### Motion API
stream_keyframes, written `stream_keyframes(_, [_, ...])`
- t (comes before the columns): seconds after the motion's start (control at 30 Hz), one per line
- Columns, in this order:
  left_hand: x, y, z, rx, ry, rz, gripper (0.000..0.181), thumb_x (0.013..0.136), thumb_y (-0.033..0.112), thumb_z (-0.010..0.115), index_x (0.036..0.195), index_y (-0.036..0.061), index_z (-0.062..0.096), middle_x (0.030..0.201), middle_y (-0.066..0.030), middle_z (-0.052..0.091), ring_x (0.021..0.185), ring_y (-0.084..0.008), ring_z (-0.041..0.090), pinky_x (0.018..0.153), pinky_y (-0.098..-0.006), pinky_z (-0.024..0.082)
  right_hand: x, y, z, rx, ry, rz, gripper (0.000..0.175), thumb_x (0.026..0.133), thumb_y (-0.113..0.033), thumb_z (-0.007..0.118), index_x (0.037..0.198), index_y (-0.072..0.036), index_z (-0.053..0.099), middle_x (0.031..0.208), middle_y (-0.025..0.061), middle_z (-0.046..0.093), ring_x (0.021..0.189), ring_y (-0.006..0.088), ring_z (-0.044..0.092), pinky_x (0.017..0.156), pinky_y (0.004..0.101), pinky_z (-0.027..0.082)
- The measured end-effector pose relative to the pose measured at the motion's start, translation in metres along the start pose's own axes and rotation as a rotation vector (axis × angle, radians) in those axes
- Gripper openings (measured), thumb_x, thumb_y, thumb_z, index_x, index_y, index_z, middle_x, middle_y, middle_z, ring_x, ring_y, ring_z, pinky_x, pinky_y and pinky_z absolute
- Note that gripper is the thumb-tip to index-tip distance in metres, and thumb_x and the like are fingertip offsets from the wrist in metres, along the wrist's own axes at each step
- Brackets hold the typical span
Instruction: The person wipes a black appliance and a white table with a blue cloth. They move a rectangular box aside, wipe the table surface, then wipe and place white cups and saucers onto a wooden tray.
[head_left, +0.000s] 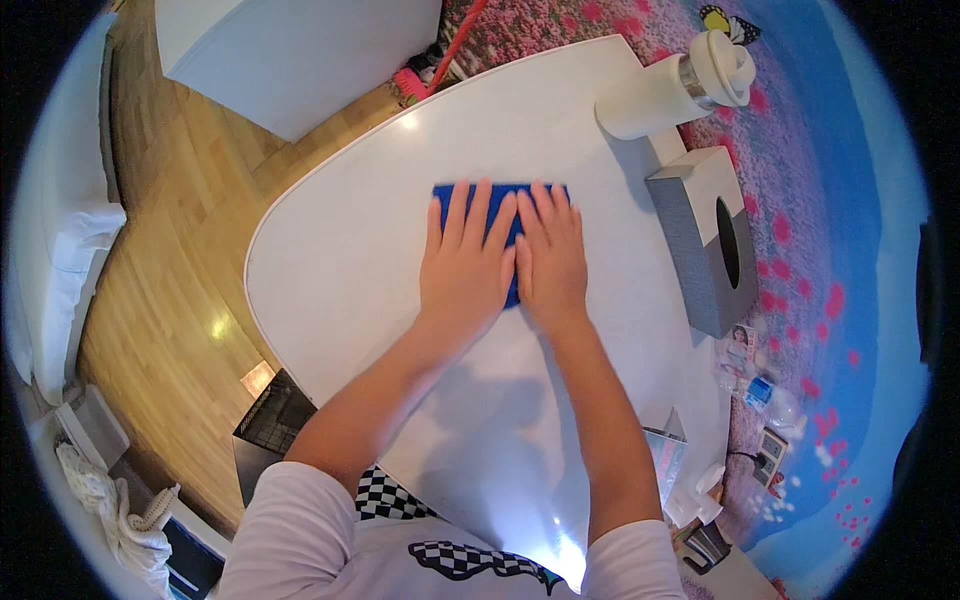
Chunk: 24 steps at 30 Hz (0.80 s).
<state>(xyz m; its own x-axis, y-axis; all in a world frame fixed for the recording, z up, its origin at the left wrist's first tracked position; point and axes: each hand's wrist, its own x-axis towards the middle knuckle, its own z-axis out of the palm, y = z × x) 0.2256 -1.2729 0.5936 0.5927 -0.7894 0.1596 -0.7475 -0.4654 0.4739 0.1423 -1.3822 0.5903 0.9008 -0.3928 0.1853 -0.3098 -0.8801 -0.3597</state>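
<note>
A dark blue cloth, roughly square and possibly folded, lies flat on the white tabletop. Both palms face down over it. My left hand covers its left part with the fingers spread, and blue shows between them. Resting on the right part, my right hand has its fingers slightly apart. The two thumbs nearly meet at the middle of the cloth. Neither hand grips the cloth; much of it is hidden beneath them.
A white bottle and a grey-and-white tissue box stand along the right edge by the flowered wall. A black bin is at lower left. Wall sockets and a dark metallic cup appear at lower right.
</note>
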Motion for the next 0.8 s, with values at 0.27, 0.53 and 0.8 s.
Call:
stream_keyframes(0.27, [0.041, -0.001, 0.021, 0.035, 0.073, 0.114, 0.049, 0.089, 0.025, 0.054, 0.135, 0.01, 0.047, 0.144, -0.0158, 0.038, 0.135, -0.0349, 0.031, 0.112, -0.052, 0.019, 0.024, 0.032, 0.009, -0.081, 0.107, 0.039, 0.045, 0.088, -0.014, 0.056, 0.13, -0.003, 0.049, 0.139, 0.0157, 0.044, 0.133, 0.0356, 0.035, 0.11, 0.0498, 0.025])
stream_keyframes(0.53, [0.07, -0.005, 0.034, 0.053, 0.072, 0.249, 0.047, 0.09, 0.027, 0.052, 0.135, 0.012, 0.048, 0.143, -0.013, 0.04, 0.135, -0.032, 0.032, 0.113, -0.0501, 0.019, 0.029, 0.041, 0.013, -0.121, 0.18, 0.164, 0.044, 0.088, -0.015, 0.055, 0.13, -0.003, 0.049, 0.14, 0.0158, 0.043, 0.134, 0.0358, 0.034, 0.111, 0.0497, 0.025])
stream_keyframes(0.8, [-0.005, 0.011, 0.015, 0.009, -0.101, 0.242, 0.047, 0.091, 0.026, 0.052, 0.136, 0.012, 0.048, 0.146, -0.0114, 0.037, 0.137, -0.0315, 0.029, 0.113, -0.0503, 0.017, -0.053, -0.006, 0.003, -0.026, 0.129, 0.246, 0.048, 0.087, -0.013, 0.056, 0.132, -0.001, 0.046, 0.141, 0.0201, 0.04, 0.133, 0.0386, 0.033, 0.111, 0.0531, 0.023])
